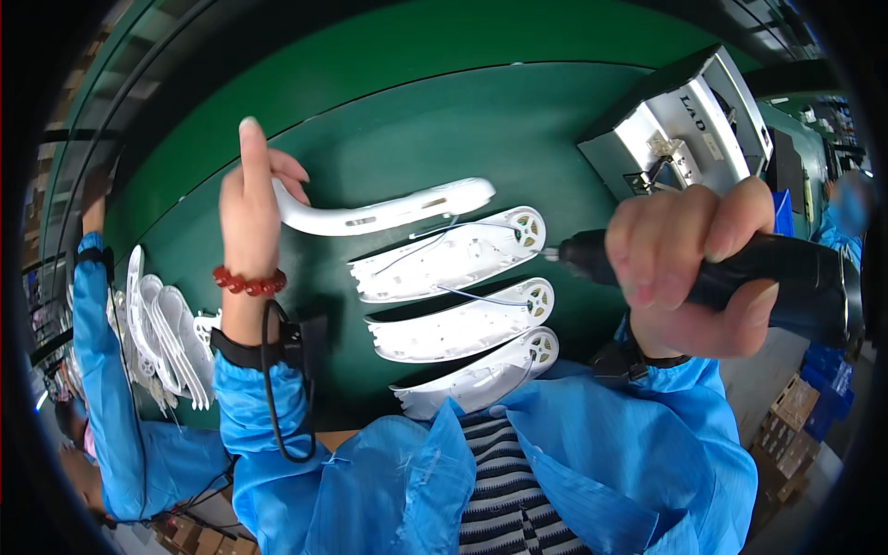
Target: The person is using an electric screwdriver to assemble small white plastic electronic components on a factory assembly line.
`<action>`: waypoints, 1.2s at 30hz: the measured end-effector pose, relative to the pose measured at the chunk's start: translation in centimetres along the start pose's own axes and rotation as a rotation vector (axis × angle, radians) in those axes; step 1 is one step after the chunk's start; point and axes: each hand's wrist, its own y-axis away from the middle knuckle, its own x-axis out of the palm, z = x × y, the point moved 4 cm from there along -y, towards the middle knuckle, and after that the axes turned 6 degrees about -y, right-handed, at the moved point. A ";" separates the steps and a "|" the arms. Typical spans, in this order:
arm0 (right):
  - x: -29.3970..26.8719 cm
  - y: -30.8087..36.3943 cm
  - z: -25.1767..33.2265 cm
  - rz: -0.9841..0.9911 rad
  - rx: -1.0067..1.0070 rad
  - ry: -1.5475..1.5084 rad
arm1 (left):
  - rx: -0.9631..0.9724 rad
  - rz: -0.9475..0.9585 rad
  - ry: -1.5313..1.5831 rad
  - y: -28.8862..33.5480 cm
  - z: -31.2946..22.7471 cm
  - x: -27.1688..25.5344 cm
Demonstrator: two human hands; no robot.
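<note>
My left hand (254,199) grips the left end of a curved white plastic shell (398,211), its fingers bent round it and one digit stretched out. This shell lies over the green table with its smooth outer side up. In my right hand (689,259) is a black electric screwdriver (795,282), its bit pointing left. The tip appears close to the round speaker-like end of an open white shell half (444,259). Below it lie a second shell half (453,324) and a third (472,375), hollow sides up, with thin wires running over them.
A grey metal box (647,139) with small parts inside stands at the back right of the green table (444,111). Several white shells (166,333) are stacked at the left, beside another person's blue sleeve (97,351). Blue bins (832,379) and cartons (786,416) are at the lower right.
</note>
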 end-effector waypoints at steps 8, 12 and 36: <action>1.0 0.2 -1.5 -0.065 0.114 0.020 | 0.408 -0.458 -0.599 5.0 -3.5 0.7; 0.6 0.1 -1.6 -0.030 0.080 0.018 | 0.825 -0.086 -0.531 9.6 -7.4 4.8; 0.4 0.7 -1.9 -0.055 0.029 0.099 | 0.851 0.222 -0.299 8.8 -7.6 8.5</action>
